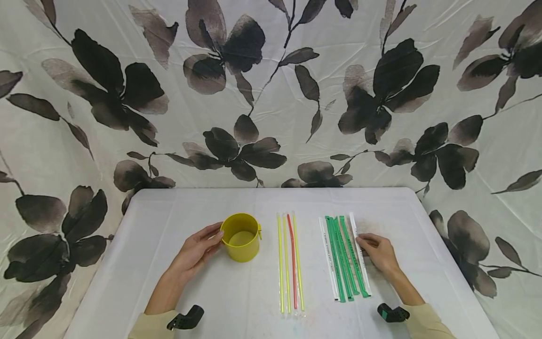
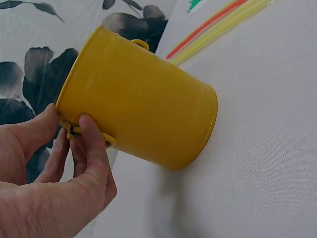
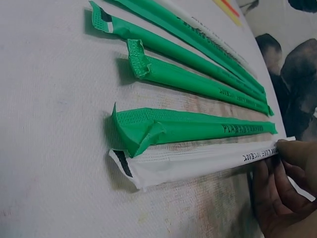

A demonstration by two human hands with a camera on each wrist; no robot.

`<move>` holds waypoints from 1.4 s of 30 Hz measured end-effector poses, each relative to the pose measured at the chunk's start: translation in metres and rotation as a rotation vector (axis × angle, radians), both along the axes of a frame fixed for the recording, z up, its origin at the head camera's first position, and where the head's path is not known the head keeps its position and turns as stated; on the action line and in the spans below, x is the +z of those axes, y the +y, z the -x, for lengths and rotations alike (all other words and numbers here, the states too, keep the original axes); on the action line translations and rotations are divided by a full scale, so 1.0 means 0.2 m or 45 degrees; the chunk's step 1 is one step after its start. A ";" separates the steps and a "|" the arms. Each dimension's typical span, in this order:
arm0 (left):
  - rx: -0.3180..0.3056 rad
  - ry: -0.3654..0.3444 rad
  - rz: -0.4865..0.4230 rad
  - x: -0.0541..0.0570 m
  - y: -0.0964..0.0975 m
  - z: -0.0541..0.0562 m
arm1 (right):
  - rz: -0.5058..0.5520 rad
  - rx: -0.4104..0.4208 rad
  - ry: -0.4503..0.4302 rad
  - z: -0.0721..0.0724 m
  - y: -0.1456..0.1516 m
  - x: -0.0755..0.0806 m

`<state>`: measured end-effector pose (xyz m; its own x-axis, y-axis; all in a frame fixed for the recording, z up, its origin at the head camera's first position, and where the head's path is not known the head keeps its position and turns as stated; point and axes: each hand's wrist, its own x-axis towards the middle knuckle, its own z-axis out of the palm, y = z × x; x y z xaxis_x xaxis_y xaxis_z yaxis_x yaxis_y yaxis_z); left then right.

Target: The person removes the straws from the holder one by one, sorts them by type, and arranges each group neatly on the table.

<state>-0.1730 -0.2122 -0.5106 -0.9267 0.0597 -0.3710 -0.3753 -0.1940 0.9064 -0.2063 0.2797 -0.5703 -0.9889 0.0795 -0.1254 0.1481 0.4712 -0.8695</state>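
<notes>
My left hand [image 1: 196, 248] grips a small yellow bucket [image 1: 244, 254] at its left side, thumb at the rim and fingers by the wire handle's loop. The left wrist view shows the bucket's smooth side [image 2: 143, 99] and its base over the white cloth. With thumb and fingers, my right hand [image 1: 379, 252] pinches the far end of a white paper-wrapped straw [image 3: 193, 161], the rightmost in a row of wrapped straws. Several green-wrapped straws [image 1: 335, 259] lie just left of it, with another white-wrapped straw [image 1: 329, 259] at the row's left end.
Between bucket and wrapped straws lie several clear-wrapped straws, yellow [image 1: 280, 263] and one red [image 1: 292, 263]. All rest on a white-covered table [image 1: 169, 207]. A flower-printed cloth [image 1: 279, 103] hangs behind its far edge and along the sides.
</notes>
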 end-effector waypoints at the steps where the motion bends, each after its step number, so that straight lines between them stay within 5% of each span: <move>1: -0.002 -0.001 0.006 0.00 0.00 0.00 | -0.014 0.004 0.011 0.00 -0.01 -0.01; 33: 0.018 -0.008 -0.009 0.01 -0.01 -0.01 | -0.328 -0.040 0.157 0.03 -0.11 0.01; 42: 0.016 -0.002 -0.013 0.01 0.00 0.00 | -0.285 -0.040 0.138 0.03 -0.09 0.01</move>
<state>-0.1726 -0.2128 -0.5081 -0.9268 0.0515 -0.3719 -0.3742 -0.2080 0.9037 -0.2125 0.2611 -0.5676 -0.9923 0.1240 0.0056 0.0770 0.6504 -0.7557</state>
